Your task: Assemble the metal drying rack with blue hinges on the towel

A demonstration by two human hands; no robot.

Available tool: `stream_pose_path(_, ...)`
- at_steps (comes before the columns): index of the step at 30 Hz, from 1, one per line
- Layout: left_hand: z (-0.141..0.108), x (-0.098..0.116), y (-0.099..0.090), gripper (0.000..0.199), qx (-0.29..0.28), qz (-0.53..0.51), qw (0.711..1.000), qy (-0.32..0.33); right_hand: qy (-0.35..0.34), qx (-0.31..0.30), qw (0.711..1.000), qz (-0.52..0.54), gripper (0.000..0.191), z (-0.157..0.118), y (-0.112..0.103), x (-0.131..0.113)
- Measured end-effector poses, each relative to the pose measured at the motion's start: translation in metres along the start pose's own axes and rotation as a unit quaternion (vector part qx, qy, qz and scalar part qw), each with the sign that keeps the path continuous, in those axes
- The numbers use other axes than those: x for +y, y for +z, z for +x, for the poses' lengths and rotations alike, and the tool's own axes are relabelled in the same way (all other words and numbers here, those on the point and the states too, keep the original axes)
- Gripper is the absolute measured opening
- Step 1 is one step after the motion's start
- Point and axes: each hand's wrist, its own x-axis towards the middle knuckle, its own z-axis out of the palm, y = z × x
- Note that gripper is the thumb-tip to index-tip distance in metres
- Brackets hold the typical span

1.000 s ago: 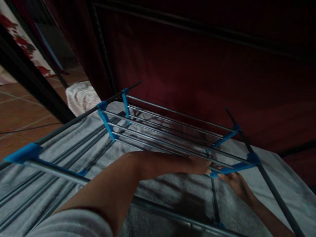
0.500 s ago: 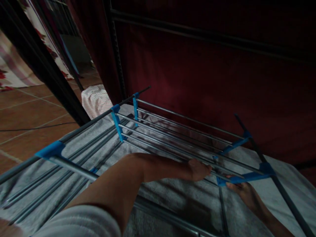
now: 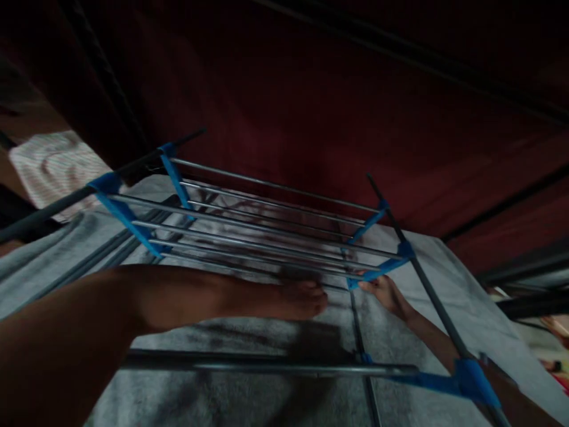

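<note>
A tubular rack with grey metal bars and blue plastic brackets lies over a grey cloth. My right hand, at the right end, is closed on the lower end of a blue bracket, its thumb and fingers around the edge. My left hand reaches in from the left with fingers curled, just below the lowest bar near its right end. Whatever it may hold is hidden. Closer to me runs a thicker grey tube, with another blue bracket at the right upright.
Loose grey tubes lie on the grey cloth at the left. A dark red curtain hangs close behind the rack. A striped cloth sits at the far left, and dark frame bars cross the right side.
The view has swung right, so the rack appears further left. My left hand has drawn back slightly from the bracket along the bars. My right hand stays at the bracket.
</note>
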Motion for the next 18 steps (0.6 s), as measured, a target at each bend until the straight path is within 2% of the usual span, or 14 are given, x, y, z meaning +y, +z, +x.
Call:
stream_pose_path(3,-0.027,-0.009,0.026,0.039,-0.032,0.006,0.995,-0.099,0.000,-0.006,1.000,0.029,0.045,0.000,0.001,0.000)
stream_pose_path(6,-0.029,-0.025,0.040,0.041,-0.065,-0.029,0.983,-0.168,-0.009,-0.020,0.998,0.065,0.046,-0.002,0.004,0.004)
stream_pose_path(9,-0.015,-0.037,0.041,0.038,-0.093,-0.087,0.967,-0.220,-0.003,-0.047,0.995,0.086,0.045,-0.004,0.012,0.012)
stream_pose_path(12,-0.002,-0.043,0.036,0.039,-0.136,-0.154,0.937,-0.282,0.005,-0.070,0.992,0.103,0.041,-0.004,0.022,0.019)
stream_pose_path(14,0.001,-0.045,0.034,0.042,-0.137,-0.194,0.923,-0.303,0.005,-0.067,0.992,0.106,0.040,-0.002,0.025,0.022)
stream_pose_path(18,0.002,-0.051,0.034,0.042,-0.117,-0.237,0.914,-0.307,0.003,-0.063,0.996,0.067,0.036,0.001,0.024,0.023)
